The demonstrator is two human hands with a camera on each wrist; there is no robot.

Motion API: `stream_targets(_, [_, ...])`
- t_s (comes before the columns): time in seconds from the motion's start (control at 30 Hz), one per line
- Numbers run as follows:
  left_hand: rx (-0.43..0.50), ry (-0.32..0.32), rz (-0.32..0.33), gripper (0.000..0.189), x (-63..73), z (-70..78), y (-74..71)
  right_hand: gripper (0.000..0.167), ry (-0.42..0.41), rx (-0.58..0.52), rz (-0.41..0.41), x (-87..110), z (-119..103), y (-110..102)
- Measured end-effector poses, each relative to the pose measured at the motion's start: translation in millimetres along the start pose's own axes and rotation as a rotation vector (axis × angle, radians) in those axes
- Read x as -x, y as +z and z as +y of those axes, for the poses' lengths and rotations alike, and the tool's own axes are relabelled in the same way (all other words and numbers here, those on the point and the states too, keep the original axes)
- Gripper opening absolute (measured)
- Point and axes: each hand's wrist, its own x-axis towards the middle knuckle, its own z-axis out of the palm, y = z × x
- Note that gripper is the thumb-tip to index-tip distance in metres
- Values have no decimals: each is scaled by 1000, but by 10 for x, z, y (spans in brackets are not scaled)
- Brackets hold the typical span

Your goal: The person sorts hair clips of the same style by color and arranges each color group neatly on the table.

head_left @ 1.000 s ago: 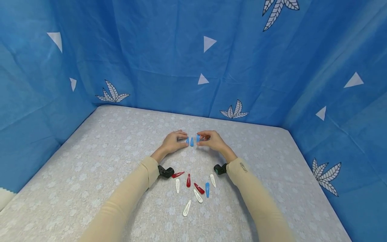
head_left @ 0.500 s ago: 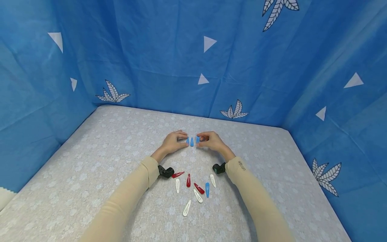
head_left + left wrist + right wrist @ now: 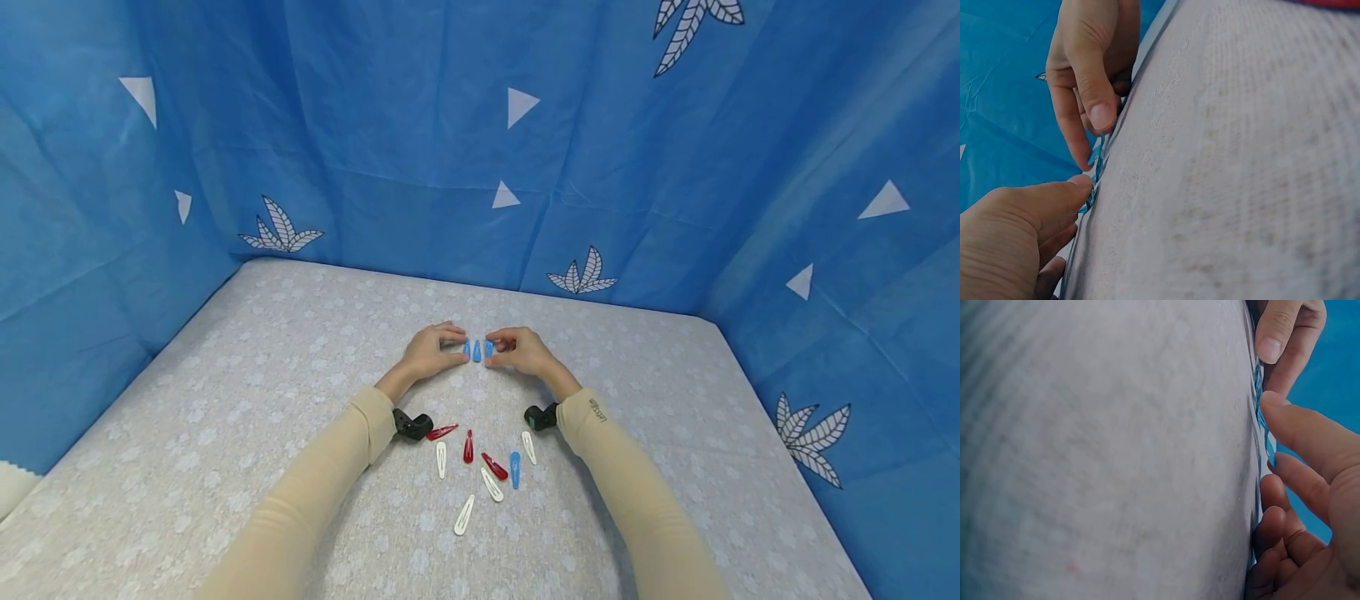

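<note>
Three small blue hair clips lie side by side near the middle of the table in the head view. My left hand (image 3: 431,353) pinches the left blue hair clip (image 3: 467,349) by its ends, between thumb and fingertips. Apart from both hands, the middle blue hair clip (image 3: 477,352) lies on the cloth. The right blue hair clip (image 3: 489,348) is between the thumb and forefinger of my right hand (image 3: 522,352), at or just above the table. In the left wrist view, the left thumb (image 3: 1063,197) partly hides the clips.
Nearer me lie several loose hair clips: red ones such as the red hair clip (image 3: 468,447), white ones such as the white hair clip (image 3: 464,515), and a blue one, the spare blue hair clip (image 3: 515,470). A blue curtain (image 3: 420,167) surrounds the patterned tablecloth (image 3: 337,517).
My right hand has moved slightly left and down with its blue hair clip, bringing it closer to the middle one. The left hand has stayed in place.
</note>
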Motion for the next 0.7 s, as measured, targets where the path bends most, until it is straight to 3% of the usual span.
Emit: stream_targets(0.7, [5, -23, -3, 43, 5, 30, -4, 55, -20, 81, -21, 21, -45, -27])
